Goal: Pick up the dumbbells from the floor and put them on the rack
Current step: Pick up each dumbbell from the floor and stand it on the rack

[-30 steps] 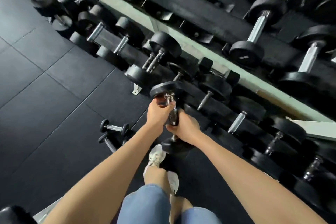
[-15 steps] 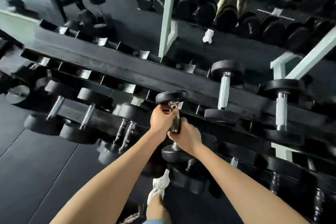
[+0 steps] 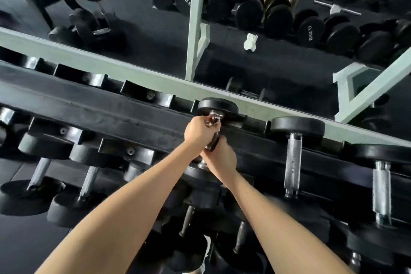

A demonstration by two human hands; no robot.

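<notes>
Both hands grip the chrome handle of one black dumbbell [image 3: 216, 107]. My left hand [image 3: 198, 130] holds the far end of the handle, just under the far head. My right hand [image 3: 220, 158] holds the near end. The dumbbell's far head sits over the back cradles of the rack's top tier [image 3: 111, 107], and its near head is mostly hidden beneath my right wrist. I cannot tell whether the dumbbell rests on the rack or hangs just above it.
Two racked dumbbells [image 3: 294, 153] lie to the right on the same tier, and empty cradles [image 3: 146, 95] lie to the left. More dumbbells [image 3: 86, 180] fill the lower tiers. A mirror behind shows further racks. My shoe [image 3: 203, 267] shows at the bottom.
The dumbbell has risen from low by the bottom tier up to the top tier, both hands staying on its handle. The camera has tilted up from the floor toward the rack top.
</notes>
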